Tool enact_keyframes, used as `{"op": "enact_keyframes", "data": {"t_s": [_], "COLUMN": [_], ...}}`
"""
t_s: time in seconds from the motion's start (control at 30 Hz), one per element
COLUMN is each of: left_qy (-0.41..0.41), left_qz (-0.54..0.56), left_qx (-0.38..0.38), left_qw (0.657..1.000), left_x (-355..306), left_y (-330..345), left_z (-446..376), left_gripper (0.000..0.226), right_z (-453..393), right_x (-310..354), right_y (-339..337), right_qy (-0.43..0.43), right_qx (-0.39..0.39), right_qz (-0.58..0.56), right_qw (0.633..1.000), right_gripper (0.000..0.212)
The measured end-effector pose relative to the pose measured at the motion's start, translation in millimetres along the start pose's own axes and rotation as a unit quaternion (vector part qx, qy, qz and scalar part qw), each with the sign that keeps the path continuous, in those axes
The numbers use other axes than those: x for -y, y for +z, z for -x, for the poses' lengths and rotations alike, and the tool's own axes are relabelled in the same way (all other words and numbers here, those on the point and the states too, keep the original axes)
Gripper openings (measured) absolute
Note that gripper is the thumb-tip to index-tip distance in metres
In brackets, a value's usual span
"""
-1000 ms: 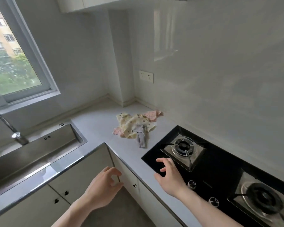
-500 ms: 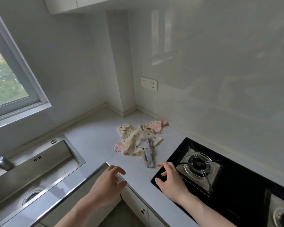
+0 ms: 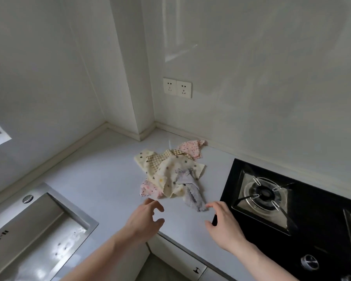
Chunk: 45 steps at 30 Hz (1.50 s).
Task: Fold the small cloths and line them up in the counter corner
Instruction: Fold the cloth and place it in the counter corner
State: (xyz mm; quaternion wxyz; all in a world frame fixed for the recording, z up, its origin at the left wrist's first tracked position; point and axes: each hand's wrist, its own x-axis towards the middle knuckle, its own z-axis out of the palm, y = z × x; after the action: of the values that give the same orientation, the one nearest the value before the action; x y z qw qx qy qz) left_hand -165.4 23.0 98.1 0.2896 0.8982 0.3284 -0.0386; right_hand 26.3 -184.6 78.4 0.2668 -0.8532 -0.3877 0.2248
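Note:
A crumpled heap of small cloths lies on the pale counter [image 3: 101, 179] near the corner. On top is a cream dotted cloth [image 3: 170, 175], with a checked cloth [image 3: 156, 160] beside it. A pink flowered cloth [image 3: 192, 148] sticks out at the back, another pink piece [image 3: 149, 189] at the front left, and a grey cloth [image 3: 192, 194] trails toward me. My left hand [image 3: 144, 219] hovers just short of the heap, fingers loosely curved, holding nothing. My right hand [image 3: 224, 224] hovers beside the grey cloth's end, fingers spread, also holding nothing.
A black gas hob [image 3: 304, 218] with a burner [image 3: 264, 193] fills the counter to the right. A steel sink [image 3: 34, 236] lies to the left. A double wall socket [image 3: 177, 87] is above the corner. White cabinet fronts [image 3: 180, 260] run below the counter edge.
Both hands have moved forward over the counter toward the cloth heap. The view has come closer to the corner, so the window and tap have left the frame.

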Motion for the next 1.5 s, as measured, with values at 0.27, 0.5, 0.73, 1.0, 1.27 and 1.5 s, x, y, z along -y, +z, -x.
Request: {"op": "enact_keyframes", "data": {"t_s": [0.27, 0.5, 0.73, 1.0, 1.27, 1.5], "left_qy": [0.054, 0.114, 0.133, 0.123, 0.104, 0.104], "left_qz": [-0.031, -0.066, -0.115, -0.139, -0.171, -0.190], "left_qx": [-0.043, -0.195, -0.208, -0.190, -0.156, -0.181], "left_qw": [0.997, 0.972, 0.962, 0.964, 0.967, 0.959], "left_x": [58.2, 105.6, 115.4, 113.3, 93.4, 94.7], "left_y": [60.0, 142.4, 153.2, 161.5, 157.4, 167.0], "left_z": [-76.3, -107.5, -112.2, -101.2, -56.9, -49.9], "left_gripper": [0.033, 0.038, 0.055, 0.063, 0.057, 0.047], "right_z": [-66.6, -101.5, -99.8, -92.9, -27.6, -9.6], "right_x": [-27.2, -86.4, -99.5, -98.1, -88.6, -95.8], "right_y": [57.6, 121.5, 126.3, 124.2, 159.8, 165.3], "right_qy": [-0.034, -0.074, -0.091, -0.043, -0.102, -0.111], "right_qx": [-0.026, -0.133, -0.211, -0.279, -0.293, -0.321], "right_qz": [0.087, 0.140, -0.063, -0.178, -0.006, -0.011], "right_qw": [0.995, 0.978, 0.971, 0.943, 0.950, 0.940], "right_gripper": [0.044, 0.026, 0.022, 0.029, 0.025, 0.013]}}
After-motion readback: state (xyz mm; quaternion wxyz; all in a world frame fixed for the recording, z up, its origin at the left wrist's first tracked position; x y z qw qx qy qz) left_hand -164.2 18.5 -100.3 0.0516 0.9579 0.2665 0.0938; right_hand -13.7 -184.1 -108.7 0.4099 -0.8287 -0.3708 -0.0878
